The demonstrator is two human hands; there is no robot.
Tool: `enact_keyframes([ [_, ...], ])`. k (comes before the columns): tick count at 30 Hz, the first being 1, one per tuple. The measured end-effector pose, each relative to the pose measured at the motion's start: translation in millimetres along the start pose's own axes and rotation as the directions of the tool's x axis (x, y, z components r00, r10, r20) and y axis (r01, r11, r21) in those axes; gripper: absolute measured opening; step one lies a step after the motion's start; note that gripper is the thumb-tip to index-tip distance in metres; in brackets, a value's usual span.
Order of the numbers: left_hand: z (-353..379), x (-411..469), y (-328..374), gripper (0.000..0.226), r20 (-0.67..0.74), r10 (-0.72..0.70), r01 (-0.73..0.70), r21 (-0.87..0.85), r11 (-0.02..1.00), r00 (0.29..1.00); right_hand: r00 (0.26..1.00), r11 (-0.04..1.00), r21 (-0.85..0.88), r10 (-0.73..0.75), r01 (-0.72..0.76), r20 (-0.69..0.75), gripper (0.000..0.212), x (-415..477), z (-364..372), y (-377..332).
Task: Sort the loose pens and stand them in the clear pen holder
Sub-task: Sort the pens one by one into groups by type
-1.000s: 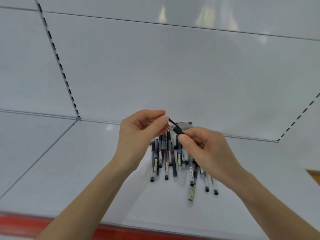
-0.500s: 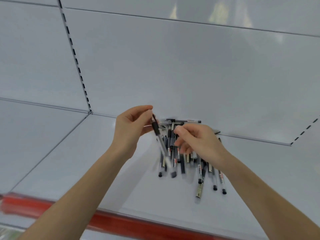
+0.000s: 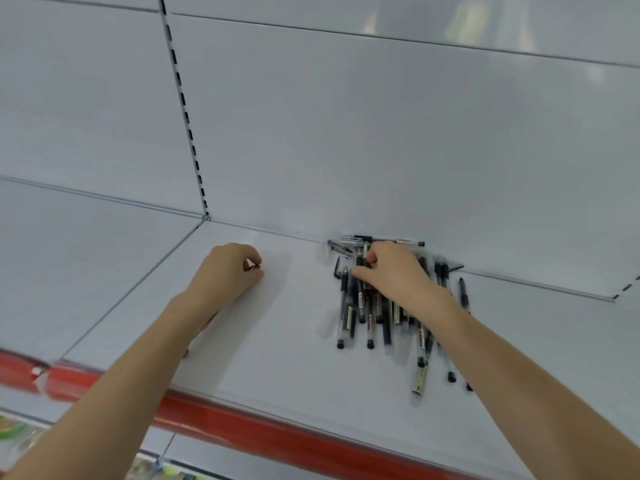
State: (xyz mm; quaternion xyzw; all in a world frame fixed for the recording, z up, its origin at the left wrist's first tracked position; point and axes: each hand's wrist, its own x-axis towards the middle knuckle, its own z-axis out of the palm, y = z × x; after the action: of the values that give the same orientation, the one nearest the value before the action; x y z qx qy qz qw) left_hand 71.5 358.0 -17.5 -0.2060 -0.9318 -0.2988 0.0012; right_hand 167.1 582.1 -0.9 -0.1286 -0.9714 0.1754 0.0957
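Several loose black and clear pens point(image 3: 367, 317) lie in a pile on the white shelf point(image 3: 294, 341), against the back panel. My right hand point(image 3: 394, 275) rests on top of the pile, thumb and forefinger pinched on the upper end of a black pen point(image 3: 360, 262). My left hand point(image 3: 227, 273) is down on the shelf to the left of the pile, closed around a pen; its tip point(image 3: 255, 267) pokes out between the fingers and the barrel point(image 3: 207, 323) runs back under my wrist. No clear pen holder is in view.
A red strip point(image 3: 242, 427) runs along the shelf's front edge. The white back panel point(image 3: 346, 133) rises behind, with a slotted upright point(image 3: 187, 126) at the left. Blurred goods show on a lower shelf at the bottom left.
My hands have parted. The left has moved left and down to the shelf with a pen. The right has dropped onto the pile. The view has shifted left.
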Motion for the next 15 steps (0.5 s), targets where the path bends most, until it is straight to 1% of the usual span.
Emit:
enact_keyframes([
  [3,1,1,-2,0.018,0.011,0.0,-0.001,0.069,0.998,1.0,1.0,1.0,0.004,0.016,-0.016,0.015,0.027,1,-2,2],
  [5,3,2,2,0.024,0.024,0.0,-0.003,0.109,0.994,1.0,0.999,0.999,0.027,0.024,-0.024,0.025,0.026,0,-4,2],
  [7,8,3,11,0.028,0.025,0.04,-0.042,0.128,0.991,0.999,1.0,0.999,0.034,0.003,-0.004,0.007,0.023,-3,-3,3],
  [8,11,3,17,0.028,0.024,0.076,-0.078,0.114,0.99,0.997,1.0,0.999,0.039,-0.016,0.017,-0.008,0.019,-6,-3,3],
  [10,18,4,31,0.024,0.035,0.151,-0.152,0.034,0.988,0.988,0.998,0.996,0.071,-0.053,0.055,-0.031,0.015,-11,-1,0],
  [12,27,6,46,0.018,0.064,0.209,-0.207,-0.037,0.978,0.976,0.996,0.992,0.096,-0.084,0.086,-0.028,0.019,-17,0,-6],
  [15,42,14,65,0.017,0.124,0.303,-0.298,-0.06,0.953,0.945,0.989,0.989,0.052,-0.141,0.138,0.045,0.018,-25,3,-14],
])
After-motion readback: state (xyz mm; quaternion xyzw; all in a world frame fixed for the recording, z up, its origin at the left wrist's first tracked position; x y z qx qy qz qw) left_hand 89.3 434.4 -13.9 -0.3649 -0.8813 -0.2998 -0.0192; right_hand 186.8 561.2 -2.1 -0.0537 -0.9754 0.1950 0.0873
